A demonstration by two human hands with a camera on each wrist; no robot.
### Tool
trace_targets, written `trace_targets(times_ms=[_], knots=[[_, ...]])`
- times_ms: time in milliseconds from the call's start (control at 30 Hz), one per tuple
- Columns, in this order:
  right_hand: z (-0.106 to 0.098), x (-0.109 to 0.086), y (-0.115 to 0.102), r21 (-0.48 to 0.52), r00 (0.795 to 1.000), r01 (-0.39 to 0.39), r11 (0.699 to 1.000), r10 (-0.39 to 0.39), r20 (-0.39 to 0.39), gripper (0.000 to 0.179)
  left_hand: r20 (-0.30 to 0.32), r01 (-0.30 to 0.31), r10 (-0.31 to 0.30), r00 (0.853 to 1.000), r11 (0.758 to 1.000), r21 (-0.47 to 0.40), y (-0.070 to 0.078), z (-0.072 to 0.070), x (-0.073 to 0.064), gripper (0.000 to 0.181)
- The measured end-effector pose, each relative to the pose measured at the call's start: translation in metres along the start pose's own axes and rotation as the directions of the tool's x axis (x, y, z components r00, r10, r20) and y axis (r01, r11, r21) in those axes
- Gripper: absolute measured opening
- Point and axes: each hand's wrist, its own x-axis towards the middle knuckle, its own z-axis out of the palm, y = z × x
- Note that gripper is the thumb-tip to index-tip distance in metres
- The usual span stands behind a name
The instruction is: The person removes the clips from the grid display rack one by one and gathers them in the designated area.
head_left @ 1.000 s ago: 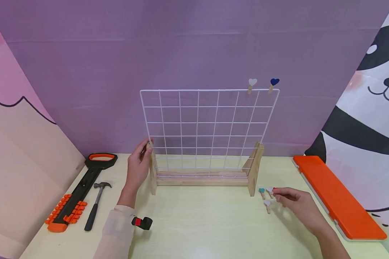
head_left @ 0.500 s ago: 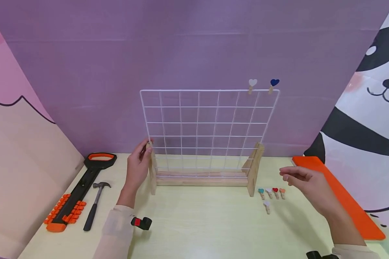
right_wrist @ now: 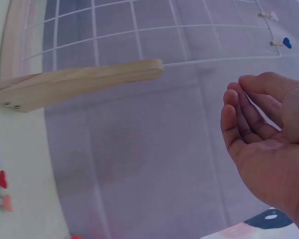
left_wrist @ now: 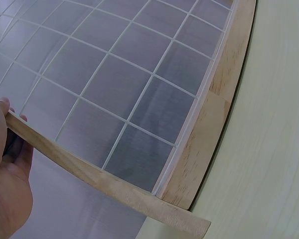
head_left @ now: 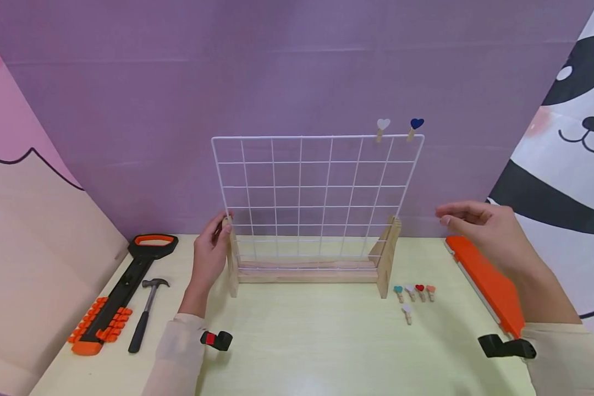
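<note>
A white wire grid panel (head_left: 315,187) stands in a wooden base (head_left: 307,276). My left hand (head_left: 210,247) grips the top of the base's left side post (left_wrist: 109,184), fingers wrapped behind it. On the panel's top wire, towards the right, sit a white heart clothespin (head_left: 383,125) and a dark blue heart clothespin (head_left: 416,125). My right hand (head_left: 495,234) is raised to the right of the stand, fingers loosely bent, with nothing seen between them. Below it on the table lie several small heart clothespins, including a teal one (head_left: 399,291), a red one (head_left: 420,290) and an orange one (head_left: 430,291).
To the left, a claw hammer (head_left: 148,311) lies beside a black and orange tool (head_left: 128,286) with orange teeth. A long orange case (head_left: 490,286) runs along the right side, partly behind my right forearm. A purple backdrop (head_left: 297,71) hangs behind the stand.
My right hand has left the small clothespins and risen up and to the right, uncovering the red and orange ones. The left hand stays on the post.
</note>
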Motion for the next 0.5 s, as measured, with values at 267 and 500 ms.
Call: trace_targets(times_ms=[267, 500], knots=[[-0.02, 0.024, -0.033, -0.064, 0.998, 0.033, 0.997, -0.037, -0.058, 0.037, -0.008, -0.016, 0.016, 1.0, 1.0, -0.003, -0.001, -0.001, 0.001, 0.043], [-0.032, 0.033, -0.056, -0.011, 0.994, 0.074, 0.997, -0.075, -0.076, 0.034, -0.007, -0.021, 0.02, 1.0, 0.999, -0.032, -0.002, 0.0, 0.001, 0.043]])
